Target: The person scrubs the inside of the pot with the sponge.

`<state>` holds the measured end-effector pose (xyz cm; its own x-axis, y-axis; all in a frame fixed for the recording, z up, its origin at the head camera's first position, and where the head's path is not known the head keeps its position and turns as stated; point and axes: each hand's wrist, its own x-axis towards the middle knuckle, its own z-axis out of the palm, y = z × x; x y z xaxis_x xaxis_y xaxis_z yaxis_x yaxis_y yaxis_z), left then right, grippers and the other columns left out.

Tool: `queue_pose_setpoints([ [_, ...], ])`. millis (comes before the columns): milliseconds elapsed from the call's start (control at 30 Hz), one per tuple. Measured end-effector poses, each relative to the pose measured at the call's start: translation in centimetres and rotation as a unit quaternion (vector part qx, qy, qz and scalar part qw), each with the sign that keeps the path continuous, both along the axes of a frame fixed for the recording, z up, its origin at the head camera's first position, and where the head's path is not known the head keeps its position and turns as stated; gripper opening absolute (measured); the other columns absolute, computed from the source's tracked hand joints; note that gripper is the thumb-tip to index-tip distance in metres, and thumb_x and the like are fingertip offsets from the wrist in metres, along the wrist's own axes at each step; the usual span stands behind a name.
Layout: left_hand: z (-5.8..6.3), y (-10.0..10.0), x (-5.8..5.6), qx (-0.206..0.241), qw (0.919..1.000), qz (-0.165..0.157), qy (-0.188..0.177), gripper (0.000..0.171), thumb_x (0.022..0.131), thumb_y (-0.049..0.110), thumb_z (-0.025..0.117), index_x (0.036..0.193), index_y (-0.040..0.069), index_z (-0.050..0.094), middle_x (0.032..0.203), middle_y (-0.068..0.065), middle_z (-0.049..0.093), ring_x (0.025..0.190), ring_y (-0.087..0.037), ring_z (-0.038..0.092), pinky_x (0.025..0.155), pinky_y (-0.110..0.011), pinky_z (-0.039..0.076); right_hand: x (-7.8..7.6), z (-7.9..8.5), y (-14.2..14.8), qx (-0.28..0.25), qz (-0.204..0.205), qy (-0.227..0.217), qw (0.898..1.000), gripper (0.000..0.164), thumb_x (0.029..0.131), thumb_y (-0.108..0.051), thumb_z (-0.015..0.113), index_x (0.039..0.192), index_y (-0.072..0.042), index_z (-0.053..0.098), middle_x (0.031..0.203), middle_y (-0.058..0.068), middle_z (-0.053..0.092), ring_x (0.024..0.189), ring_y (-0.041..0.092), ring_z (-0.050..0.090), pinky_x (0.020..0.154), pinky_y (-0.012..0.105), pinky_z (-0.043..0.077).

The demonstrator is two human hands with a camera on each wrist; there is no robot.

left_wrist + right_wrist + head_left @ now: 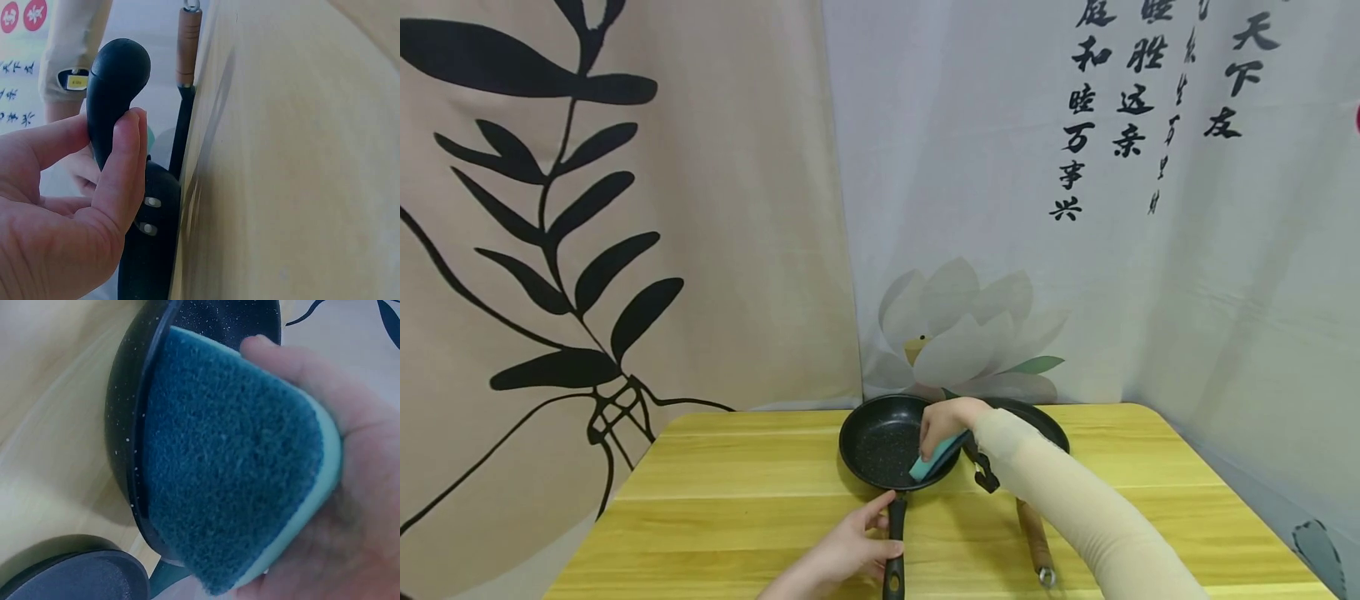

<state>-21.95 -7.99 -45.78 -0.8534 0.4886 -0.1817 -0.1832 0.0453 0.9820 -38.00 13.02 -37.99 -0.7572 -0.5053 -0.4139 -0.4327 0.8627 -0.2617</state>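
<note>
A black speckled frying pan (876, 442) sits on the wooden table with its black handle (897, 525) toward me. My left hand (859, 543) holds that handle, and in the left wrist view the thumb and fingers (122, 165) pinch it from both sides. Over the pan's right side, my right hand (947, 423) grips a sponge (231, 456) with a dark teal scouring face and a pale green foam side. The sponge is tilted inside the pan, its edge along the inner wall near the rim. The palm side of the right hand is hidden in the head view.
To the right a second dark pan (1051, 427) with a wooden handle (1035, 537) lies on the table (737, 500), partly hidden behind my right sleeve (1075, 508). A printed cloth backdrop (760, 250) hangs behind the table's far edge.
</note>
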Motion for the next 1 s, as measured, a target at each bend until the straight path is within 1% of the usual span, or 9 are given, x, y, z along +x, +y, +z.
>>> queue_pose_setpoints([
  [233, 0.2, -0.03, -0.02, 0.0, 1.0, -0.002, -0.003, 0.074, 0.09, -0.005, 0.063, 0.152, -0.004, 0.022, 0.105, -0.015, 0.047, 0.062, -0.016, 0.06, 0.055, -0.029, 0.054, -0.16, -0.03, 0.15, -0.021, 0.019, -0.025, 0.999, 0.009, 0.081, -0.039, 0.074, 0.089, -0.036, 0.077, 0.097, -0.019, 0.068, 0.1, 0.005, 0.061, 0.094, 0.034, 0.047],
  [467, 0.11, -0.04, -0.02, -0.001, 1.0, -0.005, -0.002, 0.074, 0.09, -0.004, 0.063, 0.151, -0.004, 0.022, 0.106, -0.016, 0.047, 0.062, -0.016, 0.061, 0.055, -0.029, 0.054, -0.08, -0.21, 0.16, -0.045, 0.014, -0.041, 0.998, 0.01, 0.081, -0.041, 0.074, 0.088, -0.035, 0.077, 0.098, -0.018, 0.068, 0.099, 0.006, 0.06, 0.094, 0.035, 0.047],
  [700, 0.08, -0.02, -0.05, 0.001, 1.0, -0.004, -0.003, 0.074, 0.09, -0.004, 0.063, 0.151, -0.004, 0.022, 0.106, -0.016, 0.047, 0.063, -0.016, 0.061, 0.055, -0.029, 0.054, -0.13, -0.27, -0.04, -0.059, 0.026, -0.044, 0.997, 0.013, 0.082, -0.04, 0.072, 0.09, -0.032, 0.078, 0.099, -0.017, 0.069, 0.097, 0.003, 0.06, 0.092, 0.031, 0.048],
  [833, -0.05, -0.04, -0.08, 0.002, 1.0, -0.005, -0.005, 0.073, 0.09, -0.004, 0.063, 0.151, -0.004, 0.023, 0.106, -0.016, 0.047, 0.063, -0.017, 0.061, 0.055, -0.029, 0.054, -0.06, -0.42, -0.13, -0.065, 0.032, -0.046, 0.996, 0.014, 0.083, -0.04, 0.071, 0.092, -0.032, 0.078, 0.099, -0.017, 0.069, 0.099, 0.003, 0.061, 0.093, 0.032, 0.047],
  [1000, 0.07, -0.1, 0.03, 0.002, 1.0, -0.006, -0.006, 0.073, 0.09, -0.004, 0.063, 0.151, -0.004, 0.023, 0.106, -0.015, 0.047, 0.064, -0.016, 0.061, 0.056, -0.029, 0.054, 0.03, -0.61, -0.25, -0.075, 0.033, -0.051, 0.995, 0.014, 0.085, -0.039, 0.07, 0.095, -0.032, 0.077, 0.102, -0.017, 0.069, 0.103, 0.005, 0.06, 0.095, 0.033, 0.046],
])
